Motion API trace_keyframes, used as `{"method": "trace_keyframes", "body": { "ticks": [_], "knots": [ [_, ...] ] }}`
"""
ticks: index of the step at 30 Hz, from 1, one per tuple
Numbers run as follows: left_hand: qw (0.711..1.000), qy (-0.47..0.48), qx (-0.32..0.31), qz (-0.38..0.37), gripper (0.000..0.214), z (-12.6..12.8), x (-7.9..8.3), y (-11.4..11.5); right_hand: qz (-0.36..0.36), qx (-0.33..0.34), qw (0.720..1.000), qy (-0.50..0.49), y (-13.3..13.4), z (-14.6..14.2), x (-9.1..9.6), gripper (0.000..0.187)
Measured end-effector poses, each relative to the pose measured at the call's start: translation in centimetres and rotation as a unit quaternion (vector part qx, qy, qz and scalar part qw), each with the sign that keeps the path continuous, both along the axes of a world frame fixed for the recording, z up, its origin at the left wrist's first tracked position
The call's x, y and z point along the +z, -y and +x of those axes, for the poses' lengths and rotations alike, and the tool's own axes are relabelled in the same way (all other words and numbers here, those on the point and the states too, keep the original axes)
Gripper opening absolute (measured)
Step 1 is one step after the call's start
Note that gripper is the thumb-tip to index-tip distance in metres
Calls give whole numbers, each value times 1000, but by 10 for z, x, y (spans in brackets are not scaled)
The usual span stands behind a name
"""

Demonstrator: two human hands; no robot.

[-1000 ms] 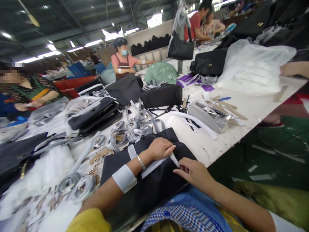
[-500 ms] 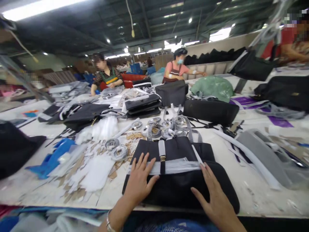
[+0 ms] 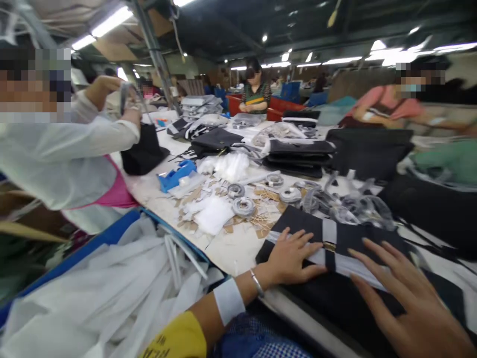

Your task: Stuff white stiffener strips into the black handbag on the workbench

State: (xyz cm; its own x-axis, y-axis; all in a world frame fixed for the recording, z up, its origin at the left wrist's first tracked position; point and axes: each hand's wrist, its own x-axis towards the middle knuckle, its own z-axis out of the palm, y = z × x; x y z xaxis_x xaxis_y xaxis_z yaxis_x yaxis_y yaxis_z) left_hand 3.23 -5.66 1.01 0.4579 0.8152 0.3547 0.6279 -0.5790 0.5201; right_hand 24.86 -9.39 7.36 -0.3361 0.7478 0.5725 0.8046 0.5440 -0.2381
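Observation:
A black bag (image 3: 303,219) lies flat at the table's front edge, with a grey-wrapped strap (image 3: 329,231), a small gold-coloured buckle (image 3: 329,246) and a strip of pale film across its flap. My left hand (image 3: 292,256) rests on the bag's left side, fingers spread over the film. On the right side, my right hand (image 3: 406,288) lies over the bag with its fingers apart, slightly blurred. Neither hand grips anything. Just behind the bag are coiled, film-wrapped straps (image 3: 343,204).
A blue-edged bin (image 3: 122,228) of white sheeting (image 3: 97,293) stands at front left. Paper scraps (image 3: 212,214) and a blue plastic piece (image 3: 177,175) litter the table. Further back are stacked black bags (image 3: 298,158). A person in white (image 3: 74,149) works at left; others sit across.
My view has swung left, bringing the person in white and the bin into sight. Both hands stay on the bag; my right hand has shifted onto the film strip with its fingers spread wider.

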Motion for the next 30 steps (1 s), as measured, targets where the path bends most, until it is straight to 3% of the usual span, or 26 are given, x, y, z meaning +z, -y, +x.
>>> {"method": "trace_keyframes", "body": {
  "ticks": [2,3,4,7,8,9,11,13,17,19,21,23,26,28,30],
  "knots": [
    [993,117,-1,-10,51,-16,9,10,0,115,993,-15,-20,-37,12,39],
    [984,177,29,-10,47,-29,12,17,0,169,985,-22,-29,-56,17,37],
    [971,225,82,-10,41,-45,15,26,-2,215,976,-29,-37,-73,20,34],
    [903,261,337,-48,28,-109,11,64,-22,305,950,-58,-53,-117,24,27],
    [858,254,439,-86,27,-134,5,78,-35,323,943,-70,-57,-127,23,25],
    [827,250,493,-105,29,-159,-2,93,-47,334,938,-82,-61,-136,20,23],
    [777,243,563,-143,34,-202,-22,116,-69,347,930,-99,-69,-148,8,22],
    [741,230,599,-200,34,-228,-46,129,-90,352,925,-110,-75,-154,-9,22],
    [704,237,605,-287,22,-230,-87,131,-132,357,918,-115,-84,-153,-43,24],
    [691,253,606,-302,19,-224,-97,134,-149,361,915,-106,-85,-148,-53,24],
    [680,276,610,-299,20,-222,-96,146,-159,366,911,-104,-84,-143,-57,23],
    [678,304,610,-276,25,-224,-85,165,-167,372,905,-121,-83,-140,-57,23],
    [694,338,597,-219,39,-217,-53,192,-201,369,893,-165,-81,-140,-54,25],
    [710,359,577,-185,47,-202,-28,197,-267,358,876,-182,-76,-142,-50,28],
    [727,407,527,-168,49,-177,-4,186,-356,353,843,-193,-69,-143,-44,30]
  ]
}}
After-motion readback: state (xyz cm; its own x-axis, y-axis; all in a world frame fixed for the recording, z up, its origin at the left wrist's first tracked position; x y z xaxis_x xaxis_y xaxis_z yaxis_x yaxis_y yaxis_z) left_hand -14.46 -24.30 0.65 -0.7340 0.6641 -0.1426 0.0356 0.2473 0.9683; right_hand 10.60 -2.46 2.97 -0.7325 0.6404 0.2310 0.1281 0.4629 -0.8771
